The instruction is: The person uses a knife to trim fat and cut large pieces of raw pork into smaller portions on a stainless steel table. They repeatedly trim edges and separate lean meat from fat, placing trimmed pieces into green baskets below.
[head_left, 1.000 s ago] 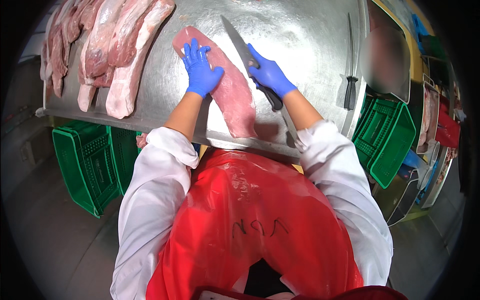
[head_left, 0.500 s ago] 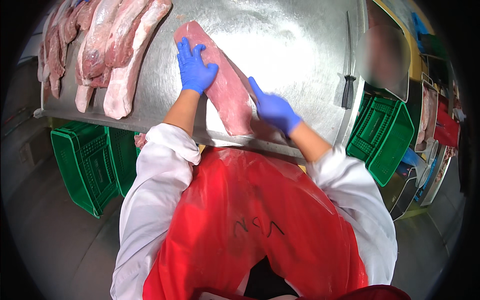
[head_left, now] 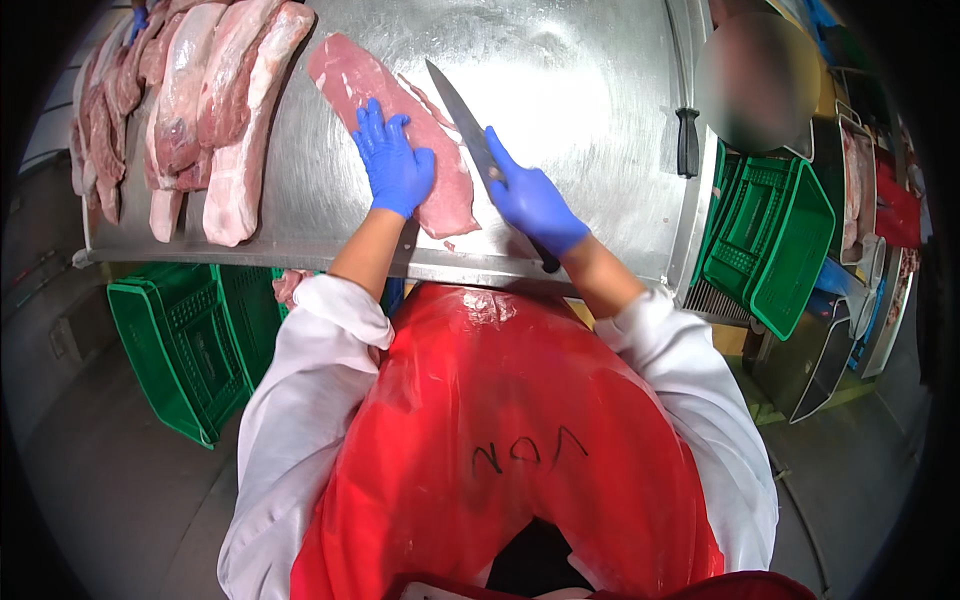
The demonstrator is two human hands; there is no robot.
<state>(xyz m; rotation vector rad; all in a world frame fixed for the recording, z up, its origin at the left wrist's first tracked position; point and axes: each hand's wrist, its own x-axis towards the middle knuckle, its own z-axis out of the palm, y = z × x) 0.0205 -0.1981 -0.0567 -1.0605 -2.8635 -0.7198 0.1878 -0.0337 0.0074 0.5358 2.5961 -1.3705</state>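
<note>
A long, pale pink boneless loin of meat (head_left: 450,185) lies slantwise on the metal table. My blue-gloved left hand (head_left: 393,170) rests on it with the fingers spread, pressing near its middle. In my blue-gloved right hand (head_left: 540,212) is a long-bladed knife (head_left: 462,118). Its blade points away and to the left, just right of the loin and apart from it; the index finger stretches along the blade's back. A thin trimmed strip of meat (head_left: 428,98) lies along the loin's right edge. A small scrap (head_left: 449,246) sits by its near end.
Several long slabs of meat (head_left: 230,115) are lined up at the table's left. A sharpening steel (head_left: 687,140) lies near the right edge. Green crates (head_left: 180,340) stand below left, and another green crate (head_left: 790,240) to the right. Someone's gloved hand (head_left: 139,18) shows at the far left.
The knife has come away from the loin, and its blade now shows fully. A thin strip lies at the loin's right edge. My left hand has shifted nearer the middle of the loin.
</note>
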